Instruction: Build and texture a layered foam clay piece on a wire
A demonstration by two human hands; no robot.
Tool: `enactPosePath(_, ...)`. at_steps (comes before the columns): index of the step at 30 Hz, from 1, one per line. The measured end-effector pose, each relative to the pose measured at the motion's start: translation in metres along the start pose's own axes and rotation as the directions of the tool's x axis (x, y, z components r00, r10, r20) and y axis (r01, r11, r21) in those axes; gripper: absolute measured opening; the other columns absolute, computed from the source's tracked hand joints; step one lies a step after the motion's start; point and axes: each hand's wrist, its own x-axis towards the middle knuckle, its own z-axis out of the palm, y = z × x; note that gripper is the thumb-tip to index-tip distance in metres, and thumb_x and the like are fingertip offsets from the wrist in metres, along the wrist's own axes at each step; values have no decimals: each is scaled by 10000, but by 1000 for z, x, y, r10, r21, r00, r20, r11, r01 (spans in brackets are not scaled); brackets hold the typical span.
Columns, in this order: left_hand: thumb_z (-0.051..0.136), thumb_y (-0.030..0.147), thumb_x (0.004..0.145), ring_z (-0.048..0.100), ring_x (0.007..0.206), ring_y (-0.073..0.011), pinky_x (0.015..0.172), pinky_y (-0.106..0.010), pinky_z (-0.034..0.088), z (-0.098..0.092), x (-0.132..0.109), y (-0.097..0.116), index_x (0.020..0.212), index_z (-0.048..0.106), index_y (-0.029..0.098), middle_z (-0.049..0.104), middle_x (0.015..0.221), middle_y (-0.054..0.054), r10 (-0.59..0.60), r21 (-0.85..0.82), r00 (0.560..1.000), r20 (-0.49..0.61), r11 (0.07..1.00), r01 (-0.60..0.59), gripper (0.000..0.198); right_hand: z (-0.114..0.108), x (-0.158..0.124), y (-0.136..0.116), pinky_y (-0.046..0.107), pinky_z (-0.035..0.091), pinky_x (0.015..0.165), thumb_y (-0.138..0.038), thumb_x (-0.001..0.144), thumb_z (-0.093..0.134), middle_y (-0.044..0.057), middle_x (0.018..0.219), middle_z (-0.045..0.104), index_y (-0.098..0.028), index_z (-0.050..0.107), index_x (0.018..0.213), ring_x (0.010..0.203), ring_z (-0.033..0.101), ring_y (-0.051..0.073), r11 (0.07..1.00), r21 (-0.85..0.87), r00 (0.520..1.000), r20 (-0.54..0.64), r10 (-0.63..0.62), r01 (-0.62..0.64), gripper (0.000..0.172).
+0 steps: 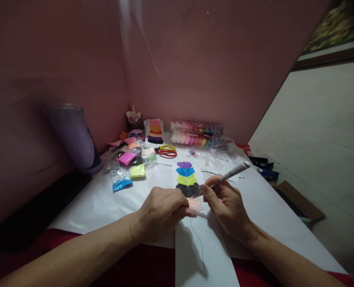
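My right hand (229, 205) grips a slim pen-like tool (235, 171) with grey and white stripes and a pale rounded top end. Its lower end is hidden by my fingers. Beside it, my left hand (161, 213) is closed in a pinch at the pale pink band; what lies between those fingertips is hidden. Both hands are over a long white paper strip (200, 255). On this strip, textured clay-like bands run downward: purple (184, 164), blue (185, 172), yellow-green (186, 180), dark grey (188, 189) and pale pink (196, 203). A thin curved line (201, 243) runs below them.
Left of the strip lie several bagged clay blocks, including magenta (127, 158), yellow (137, 171) and blue (122, 184). Behind are scissors (167, 151), a finished-looking colored card (155, 131) and clay packs (191, 135). A purple tumbler (75, 137) stands far left.
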Motion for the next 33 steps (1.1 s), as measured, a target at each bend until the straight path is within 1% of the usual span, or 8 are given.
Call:
enactPosePath(5, 508, 111, 892, 592, 564, -95, 550, -205, 447, 5, -3, 0, 771, 557, 159, 637, 647, -4, -59, -38, 997, 46, 997, 61, 139, 0, -2, 5, 211, 376, 416, -317, 923, 550, -44, 602, 531, -202, 506, 813, 457, 467, 76, 970, 180, 986, 56, 156, -163, 165)
enactPosePath(11, 544, 228, 911, 489, 471, -67, 480, -185, 398, 4, 0, -4, 699, 547, 154, 572, 545, 22, -312, -65, 949, -28, 948, 310, 224, 3, -1, 6, 210, 394, 417, -376, 913, 565, -38, 593, 540, -210, 491, 789, 478, 475, 91, 918, 323, 973, 63, 220, -229, 220)
enactPosePath(13, 543, 233, 905, 455, 456, -59, 460, -181, 385, 5, 2, -4, 701, 540, 155, 560, 547, 27, -433, -168, 902, 10, 888, 428, 218, 4, -1, 4, 205, 378, 399, -378, 906, 576, -49, 579, 529, -215, 480, 789, 456, 464, 87, 891, 386, 970, 56, 235, -239, 222)
enactPosePath(18, 548, 238, 873, 458, 467, -61, 437, -178, 371, 10, 5, -3, 877, 616, 140, 560, 583, 26, -673, -464, 721, 166, 591, 659, 120, 4, -7, 3, 203, 399, 425, -312, 925, 563, -45, 617, 535, -217, 518, 814, 494, 487, 88, 902, 397, 985, 65, 161, -173, 153)
enactPosePath(21, 571, 265, 860, 518, 566, -80, 532, -201, 418, 11, 9, -1, 933, 658, 133, 584, 625, 9, -663, -500, 691, 288, 511, 699, 175, 4, -12, 5, 218, 437, 470, -245, 937, 547, -31, 676, 548, -212, 550, 834, 534, 512, 89, 934, 349, 996, 76, 54, -77, 107)
enactPosePath(24, 600, 269, 830, 485, 544, -73, 528, -201, 387, 10, 11, 0, 790, 636, 122, 550, 583, 19, -655, -510, 644, 395, 427, 747, 157, 6, -16, 6, 240, 462, 492, -200, 936, 539, -15, 740, 553, -217, 568, 870, 567, 536, 98, 947, 320, 997, 67, -31, 8, 74)
enactPosePath(27, 596, 282, 824, 430, 497, -64, 491, -194, 328, 10, 13, 1, 705, 578, 129, 505, 528, 36, -681, -489, 608, 409, 399, 775, 195, 11, -18, 5, 254, 471, 501, -186, 935, 536, -14, 744, 553, -225, 577, 891, 578, 546, 107, 952, 304, 998, 30, -46, 35, 71)
enactPosePath(33, 605, 347, 806, 398, 478, -53, 468, -181, 285, 4, 11, -8, 641, 527, 138, 491, 509, 38, -727, -491, 603, 329, 413, 767, 278, 9, -6, 1, 230, 449, 442, -258, 907, 587, -42, 624, 560, -220, 553, 802, 489, 514, 93, 923, 384, 986, -139, 91, -31, 117)
